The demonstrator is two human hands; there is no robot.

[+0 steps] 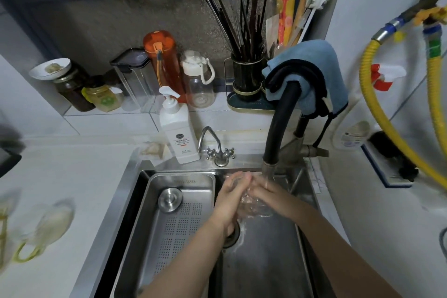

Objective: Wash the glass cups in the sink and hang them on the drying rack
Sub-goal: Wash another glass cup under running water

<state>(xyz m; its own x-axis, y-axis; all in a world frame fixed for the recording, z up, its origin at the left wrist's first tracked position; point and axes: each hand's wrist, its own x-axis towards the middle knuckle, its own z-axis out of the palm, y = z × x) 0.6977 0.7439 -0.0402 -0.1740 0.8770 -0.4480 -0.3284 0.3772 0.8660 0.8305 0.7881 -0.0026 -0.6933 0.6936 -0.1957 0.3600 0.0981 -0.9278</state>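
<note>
Together, left hand [228, 197] and right hand [268, 195] curled around glass cup [251, 205], under running faucet [269, 169]

White tiled walls [377, 38] enclose a pale worktop [72, 176]; a grey mesh window screen [116, 22] with a dark frame stands behind the ledge [212, 113]; light is dim and even. Yellow corrugated hoses [433, 94] hang on the right-hand wall beside a white spray bottle [384, 76].

Single head-worn wide-angle view, looking forward and steeply down, close over the stainless steel sink [266, 261]; white tiled back wall [108, 123] at frame top, edges bent by the lens.
</note>
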